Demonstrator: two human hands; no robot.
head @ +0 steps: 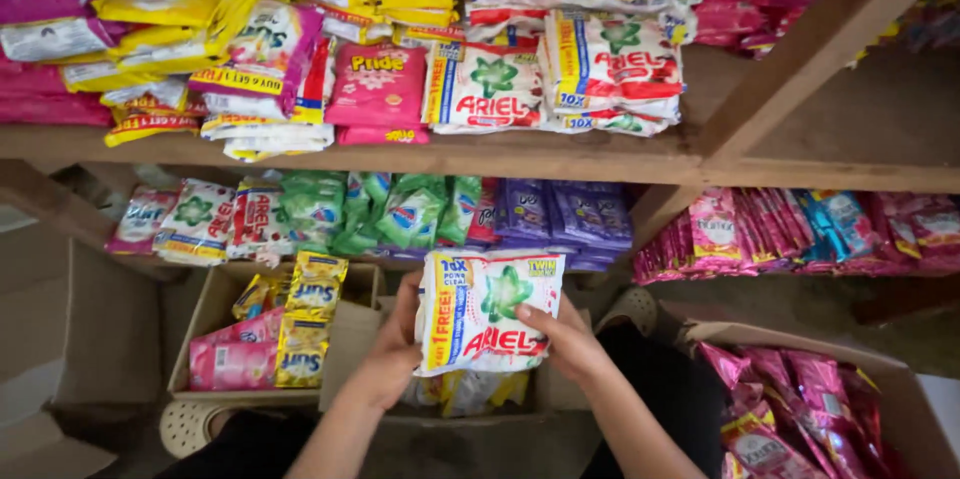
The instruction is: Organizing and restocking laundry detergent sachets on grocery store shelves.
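White-green-red sachet pack (487, 311) held over box; mixed sachets (480, 79) fill shelves.

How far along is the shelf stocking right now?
Done: the wooden shelves already carry many stacked sachets. In hand: the left hand and right hand hold a white detergent pack over an open cardboard box. Left: yellow and pink sachets remain in the boxes.
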